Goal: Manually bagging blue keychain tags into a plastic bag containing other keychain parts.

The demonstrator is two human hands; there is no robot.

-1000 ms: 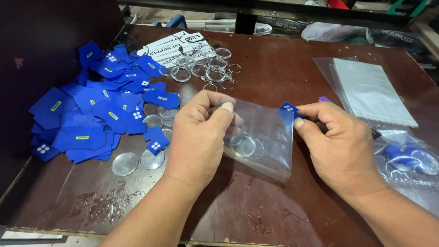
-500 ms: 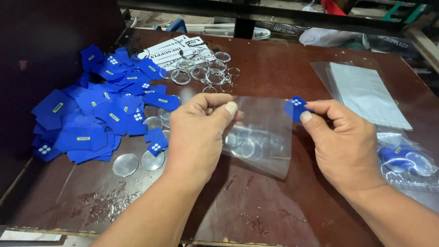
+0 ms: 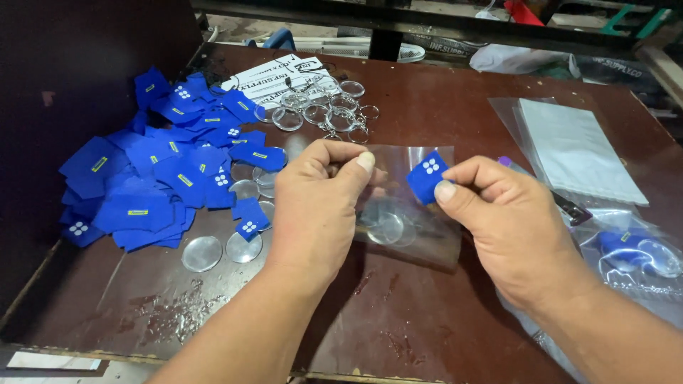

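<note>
Head view: the left hand (image 3: pixel 316 206) pinches the top left edge of a small clear bag (image 3: pixel 409 206) between thumb and fingers, closed on the film. The right hand (image 3: pixel 509 227) grips a small blue card (image 3: pixel 427 176) between thumb and forefinger, and holds it at the bag's top right corner; whether the card is already inside the mouth cannot be told. Through the film, round clear discs (image 3: pixel 388 227) show low in the bag. The bag hangs just above the dark brown bench (image 3: pixel 427 320), near its middle.

Left of the bag lies a heap of blue cards (image 3: pixel 163 178), some showing white dots and some a yellow bar. Two loose clear discs (image 3: pixel 222 250) lie on the bench at the near edge of the heap, left of the left wrist. Beyond the bag, a cluster of key rings (image 3: pixel 324 110) with clear round shells rests on a printed white sheet (image 3: pixel 267 75). Right of the bag, a stack of empty clear bags (image 3: pixel 576 146) lies flat. Nearer, to the right of the right hand, a filled bag (image 3: pixel 637 259) holds blue and clear pieces. A patch of pale scuffs (image 3: pixel 171 313) marks the bench left of the left forearm.
</note>
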